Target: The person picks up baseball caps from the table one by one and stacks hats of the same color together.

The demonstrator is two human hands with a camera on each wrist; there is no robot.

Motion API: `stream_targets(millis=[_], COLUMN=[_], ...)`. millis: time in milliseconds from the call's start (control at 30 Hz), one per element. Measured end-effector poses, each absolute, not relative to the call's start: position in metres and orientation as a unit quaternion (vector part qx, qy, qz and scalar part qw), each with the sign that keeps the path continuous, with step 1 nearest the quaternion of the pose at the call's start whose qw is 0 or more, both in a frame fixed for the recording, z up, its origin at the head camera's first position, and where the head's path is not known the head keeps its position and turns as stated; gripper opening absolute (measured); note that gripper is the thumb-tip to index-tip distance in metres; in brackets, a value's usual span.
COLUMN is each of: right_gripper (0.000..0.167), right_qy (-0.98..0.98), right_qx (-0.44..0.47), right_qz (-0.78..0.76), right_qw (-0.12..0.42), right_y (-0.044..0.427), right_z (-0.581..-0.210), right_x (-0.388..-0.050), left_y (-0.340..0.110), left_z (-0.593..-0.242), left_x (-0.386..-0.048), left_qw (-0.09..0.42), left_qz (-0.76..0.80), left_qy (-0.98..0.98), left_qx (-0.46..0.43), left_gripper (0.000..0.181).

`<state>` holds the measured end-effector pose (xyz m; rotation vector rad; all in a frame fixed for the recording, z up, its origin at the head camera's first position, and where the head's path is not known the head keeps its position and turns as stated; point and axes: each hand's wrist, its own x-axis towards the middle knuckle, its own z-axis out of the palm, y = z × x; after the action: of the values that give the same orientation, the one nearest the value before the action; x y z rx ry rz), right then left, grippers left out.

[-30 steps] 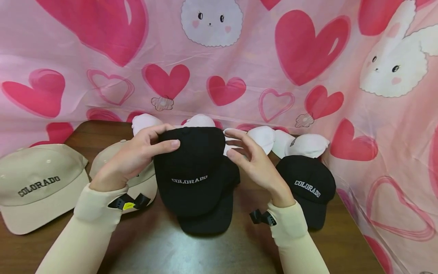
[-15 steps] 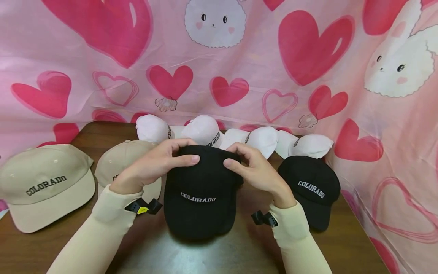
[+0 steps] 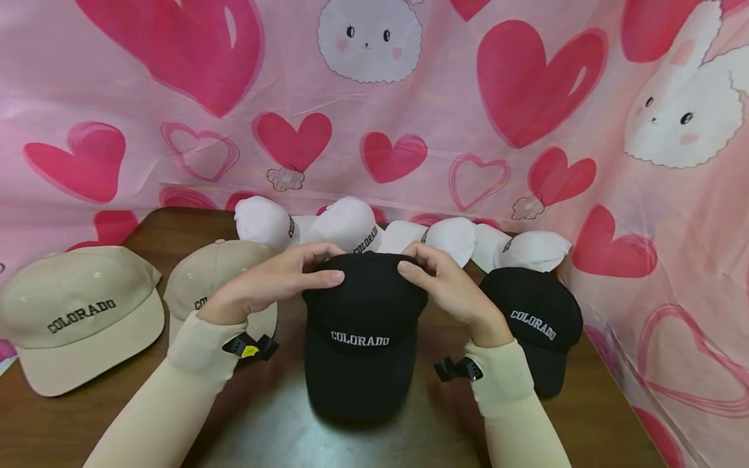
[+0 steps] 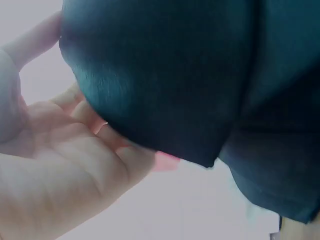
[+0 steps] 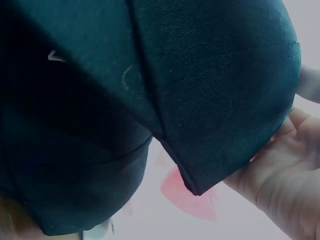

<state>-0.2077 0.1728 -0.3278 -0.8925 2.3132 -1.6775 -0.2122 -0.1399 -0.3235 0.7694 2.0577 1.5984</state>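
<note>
A black baseball cap (image 3: 359, 305), with COLORADO in white letters on its front, stands in the middle with its brim toward me. My left hand (image 3: 281, 279) grips the upper left of its crown, thumb in front and fingers behind. On the upper right, my right hand (image 3: 450, 286) holds the crown the same way. Close up in the left wrist view, the dark crown (image 4: 155, 75) lies against the left hand's fingers. In the right wrist view a second dark cloth part (image 5: 75, 175) shows lower left; whether it belongs to another cap, I cannot tell.
Another black cap (image 3: 529, 318) sits right of my right hand. Two beige caps (image 3: 82, 305) stand on the left. Several white caps (image 3: 345, 224) line the back of the brown wooden table (image 3: 281, 416), before a pink heart-patterned cloth (image 3: 433, 104).
The held black cap has come down and shifted right over the black cap beneath, which no longer shows separately in the head view. My right hand has gone from beside the cap to gripping it.
</note>
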Motion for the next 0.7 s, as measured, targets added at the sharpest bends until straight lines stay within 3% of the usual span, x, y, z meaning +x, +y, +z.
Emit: stream_targets(millis=[233, 700], right_gripper=[0.015, 0.018], right_qy=[0.762, 0.803], right_qx=[-0.248, -0.201], right_qz=[-0.589, -0.549], right_qw=[0.108, 0.115], right_y=[0.173, 0.172], right_z=[-0.34, -0.364], right_x=[-0.218, -0.233], left_y=[-0.145, -0.14], left_z=[-0.334, -0.355], left_x=[-0.222, -0.235], left_qw=[0.231, 0.209], left_qz=[0.562, 0.529], left_qy=[0.751, 0.788], left_qx=[0.258, 0.237], left_gripper=[0.048, 0.048])
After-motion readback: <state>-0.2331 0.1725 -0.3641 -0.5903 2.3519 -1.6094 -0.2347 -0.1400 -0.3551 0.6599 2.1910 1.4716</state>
